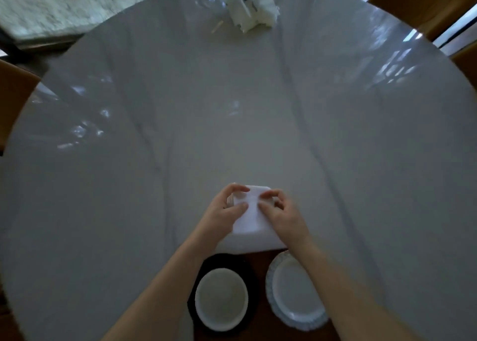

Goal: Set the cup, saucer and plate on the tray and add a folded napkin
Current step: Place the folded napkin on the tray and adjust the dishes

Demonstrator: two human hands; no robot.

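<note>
Nearest, a dark brown tray (259,268), mostly covered. On its left part, a white cup (221,299) seen from above, seated on a black saucer (251,276). On its right part, just beside the cup and apart from it, a white plate (294,291) with a scalloped rim, partly crossed by the right forearm.

Just beyond the tray's far edge, a white napkin (251,222), folded to a rectangle, near edge reaching the tray; whether flat on the table or lifted a little, cannot tell. Left hand (223,211) at the napkin's left side, thumb on top and fingers curled over the far left corner, pinching it. Right hand (280,211) at the right side, thumb and curled fingertips pressed on the top fold. Hands close together, thumbs nearly meeting.

Farther out, a round table (232,108) under a glossy white cover. At the far edge, a crumpled heap of white tissue and packaging (249,9), with a small pale stick (216,27) just left of it. Around the rim, tan chairs (426,2).
</note>
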